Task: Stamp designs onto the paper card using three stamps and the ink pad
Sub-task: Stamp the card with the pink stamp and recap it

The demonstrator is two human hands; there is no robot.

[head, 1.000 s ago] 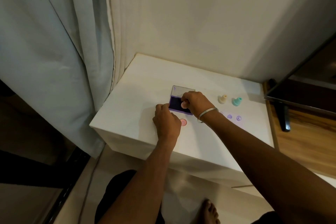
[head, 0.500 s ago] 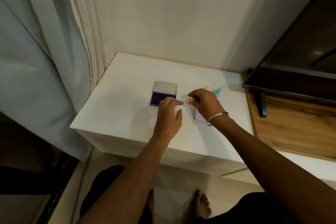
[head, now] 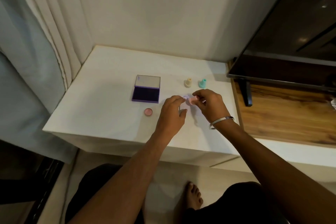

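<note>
Stamps: showing three, one pink stamp [head: 192, 100], one cream stamp [head: 188, 83], one teal stamp [head: 202, 83].
Ink pads: lying open, one purple ink pad [head: 146, 94].
Pink caps: lying alone, one pink cap [head: 148, 112].
Hands: showing two, left hand [head: 171, 114], right hand [head: 211, 105].
Bracelets: showing one bracelet [head: 221, 122].
Stamped marks: showing one purple mark [head: 185, 97]; others possibly hiding.

A white worktop [head: 101, 100] fills the corner below a plain cream wall [head: 163, 14]. Pale curtains [head: 36, 42] hang along its left edge. Off its right edge, a dark television screen [head: 291, 38] stands on a wooden cabinet top [head: 283, 120]. Light floor [head: 163, 187] lies below the near edge.
</note>
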